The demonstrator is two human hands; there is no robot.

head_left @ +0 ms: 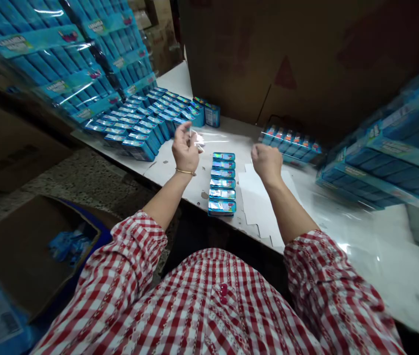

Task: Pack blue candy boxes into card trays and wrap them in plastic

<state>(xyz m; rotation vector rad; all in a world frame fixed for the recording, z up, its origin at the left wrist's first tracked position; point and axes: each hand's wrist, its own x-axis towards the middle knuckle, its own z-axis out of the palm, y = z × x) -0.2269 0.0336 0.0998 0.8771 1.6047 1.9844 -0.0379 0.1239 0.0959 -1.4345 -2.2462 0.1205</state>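
Two-handed, worked above the white table (194,187), with a column of six blue packs (222,183) lined up between the hands and toward the body. Called for a light, even hold on the seemingly clear film (199,142), with slack drawn out gently, and for wrists carried clear of the column so as not to skew it. Left of and beside the left hand (186,155), had many close-set rows of blue packs (140,148). With that left hand, held fingers half curled, partway open, against the film's glare; could not tell whether firmly pinched on it. To the right of the column, held the right hand (267,160) curled nearly closed, blurred; could not make out anything inside. Had white cardboard (259,202) beneath the right forearm, a wrapped row of packs (291,146) just beyond the right hand, and stacked blue trays (387,162) farther right.
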